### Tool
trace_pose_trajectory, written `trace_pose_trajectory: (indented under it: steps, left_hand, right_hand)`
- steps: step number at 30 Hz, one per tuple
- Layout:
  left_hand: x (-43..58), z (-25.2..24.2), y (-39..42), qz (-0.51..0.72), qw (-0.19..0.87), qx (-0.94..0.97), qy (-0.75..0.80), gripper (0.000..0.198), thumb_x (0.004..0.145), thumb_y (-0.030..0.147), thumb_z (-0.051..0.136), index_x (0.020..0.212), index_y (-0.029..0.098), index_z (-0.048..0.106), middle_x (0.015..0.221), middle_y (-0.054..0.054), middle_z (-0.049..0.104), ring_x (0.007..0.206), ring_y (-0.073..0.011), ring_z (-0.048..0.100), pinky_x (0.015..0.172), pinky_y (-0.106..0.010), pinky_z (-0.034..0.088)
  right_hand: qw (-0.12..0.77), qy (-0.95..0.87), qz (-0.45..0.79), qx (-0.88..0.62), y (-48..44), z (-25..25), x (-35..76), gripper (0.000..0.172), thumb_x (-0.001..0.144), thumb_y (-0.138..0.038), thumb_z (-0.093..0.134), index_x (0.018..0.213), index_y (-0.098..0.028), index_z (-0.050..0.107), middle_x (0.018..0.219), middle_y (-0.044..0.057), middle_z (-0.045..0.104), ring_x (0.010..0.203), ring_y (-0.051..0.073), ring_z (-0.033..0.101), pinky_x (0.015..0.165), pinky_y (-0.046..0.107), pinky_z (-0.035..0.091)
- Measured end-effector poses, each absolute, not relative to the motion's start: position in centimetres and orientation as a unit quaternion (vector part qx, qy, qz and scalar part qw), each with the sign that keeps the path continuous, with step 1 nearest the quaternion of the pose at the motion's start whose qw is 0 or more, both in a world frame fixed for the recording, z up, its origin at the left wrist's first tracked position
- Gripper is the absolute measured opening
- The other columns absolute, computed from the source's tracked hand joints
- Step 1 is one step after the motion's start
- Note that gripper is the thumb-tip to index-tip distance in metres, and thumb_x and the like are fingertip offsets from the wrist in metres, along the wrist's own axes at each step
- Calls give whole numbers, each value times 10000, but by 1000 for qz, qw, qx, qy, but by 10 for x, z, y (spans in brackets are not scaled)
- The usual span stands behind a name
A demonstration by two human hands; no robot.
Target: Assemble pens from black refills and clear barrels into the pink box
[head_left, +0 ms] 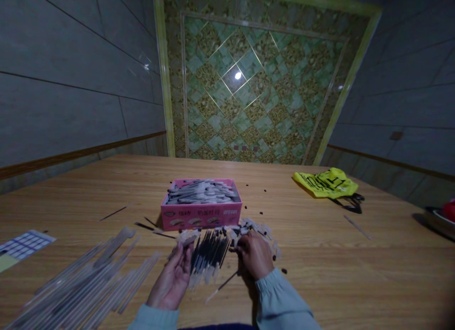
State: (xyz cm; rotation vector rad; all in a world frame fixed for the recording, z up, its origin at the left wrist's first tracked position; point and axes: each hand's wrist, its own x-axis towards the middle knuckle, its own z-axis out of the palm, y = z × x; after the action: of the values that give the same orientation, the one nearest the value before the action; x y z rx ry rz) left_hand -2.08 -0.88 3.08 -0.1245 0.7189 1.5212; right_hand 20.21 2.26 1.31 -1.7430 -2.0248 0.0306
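My left hand (172, 275) pinches a pale piece (188, 241); my right hand (256, 254) curls over clear bits (265, 229), its grip hidden from me. Between them on the tabletop (341, 282), just near of the pink box (201, 221), lie dark slender rods (209, 249). I judge them light, stiff, smooth and apt to roll; I'd pinch one mid-length, gently.

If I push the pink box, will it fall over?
Probably not: the pink box looks low and wide, so it would more likely slide than tip. It may feel heavier than an empty box, because lots of thin pieces fill it. They lie loose near the rim, so a hard shove might spill some.
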Motion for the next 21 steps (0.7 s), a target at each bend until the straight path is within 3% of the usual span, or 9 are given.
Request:
trace_pose_trajectory:
  steps: [12,15,18,21]
  left_hand:
    - [-19,30,-10,666,659,-13,349,259,847,-30,446,972,98,633,713,-47,726,623,-123,705,545,-143,574]
    - [-17,31,-11,667,648,18,367,220,825,-47,473,866,86,644,708,-61,728,606,-128,701,541,-151,572]
    - [-14,31,-13,663,643,64,377,184,789,-64,521,797,70,648,736,-87,733,611,-135,698,558,-170,575]
    - [-12,30,-14,654,639,116,387,161,765,-63,561,780,69,653,747,-97,734,622,-135,693,578,-180,574]
  right_hand:
    - [208,-754,17,-623,18,15,187,33,709,-195,665,741,-205,669,898,71,626,903,238,557,680,284,383]
    - [340,-730,102,-584,16,16,181,72,759,-170,598,792,-197,657,857,57,645,850,215,579,704,288,410]
    - [507,-642,304,-488,12,14,169,96,785,-242,584,817,-172,642,765,43,653,736,193,599,644,282,453]
    - [550,-537,493,-408,7,11,156,241,695,-359,698,818,-158,649,705,32,644,622,179,593,528,274,473]
